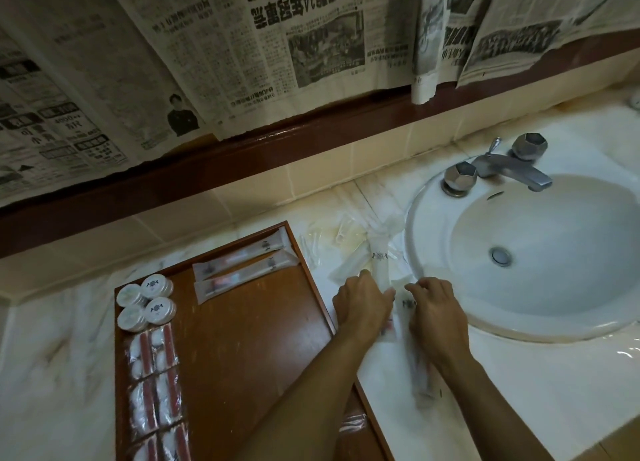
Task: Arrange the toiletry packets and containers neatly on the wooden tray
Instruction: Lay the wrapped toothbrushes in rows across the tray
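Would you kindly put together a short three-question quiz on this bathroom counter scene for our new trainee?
1. True or false: the round containers sit at the wooden tray's far left corner.
2. Multiple choice: the loose packets not yet on the tray lie (A) in the sink, (B) on the counter between tray and sink, (C) on the newspaper.
3. Fill in: the two long packets at the tray's far edge lie ____ each other.

Key:
1. True.
2. B.
3. Beside. The left hand and right hand are both at the loose packets.
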